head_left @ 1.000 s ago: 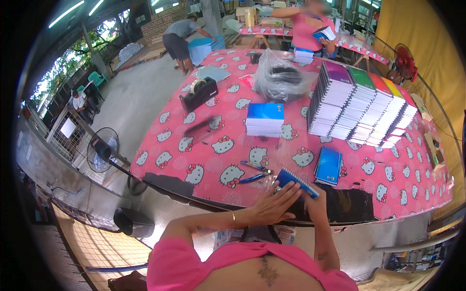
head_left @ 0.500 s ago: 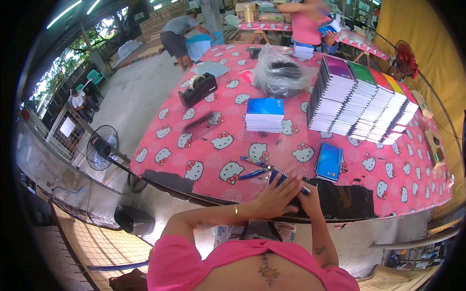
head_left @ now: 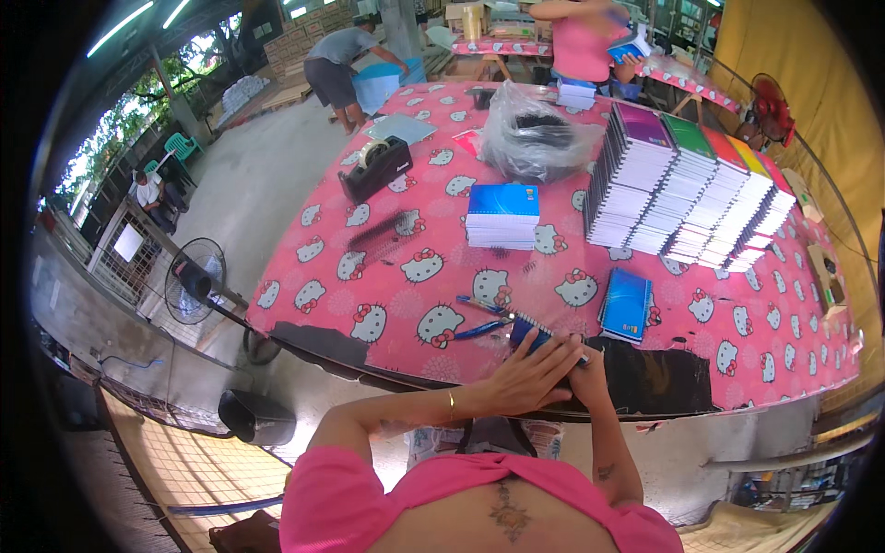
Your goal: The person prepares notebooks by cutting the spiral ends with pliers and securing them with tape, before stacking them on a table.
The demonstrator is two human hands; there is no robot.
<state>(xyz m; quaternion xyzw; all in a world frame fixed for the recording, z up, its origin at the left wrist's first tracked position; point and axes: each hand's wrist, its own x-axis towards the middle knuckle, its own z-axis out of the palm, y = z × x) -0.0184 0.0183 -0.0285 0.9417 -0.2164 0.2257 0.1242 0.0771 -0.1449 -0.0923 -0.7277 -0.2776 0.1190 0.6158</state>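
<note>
A small blue spiral notebook (head_left: 524, 330) lies at the table's near edge, largely covered by my hands. My left hand (head_left: 530, 376) rests across it with fingers stretched out flat, pressing along its wire-bound side. My right hand (head_left: 588, 376) grips the notebook's right end, its fingers partly hidden behind the left. Just left of the notebook, blue-handled pliers (head_left: 481, 326) lie with their handles spread. Another blue notebook or thin pile (head_left: 627, 306) sits to the right of my hands. Farther up stands a neat stack of blue-covered notebooks (head_left: 502, 217).
Tall stacks of coloured spiral notebooks (head_left: 687, 184) fill the right side of the pink patterned table (head_left: 396, 318). A tape dispenser (head_left: 376, 170), a clear plastic bag (head_left: 535, 138) and loose dark coils (head_left: 378, 235) lie farther off. A fan (head_left: 194, 279) stands left. Two people work beyond.
My left hand has slid slightly right along the notebook, and my right hand has shifted a little with it. The pliers and stacks stay put.
</note>
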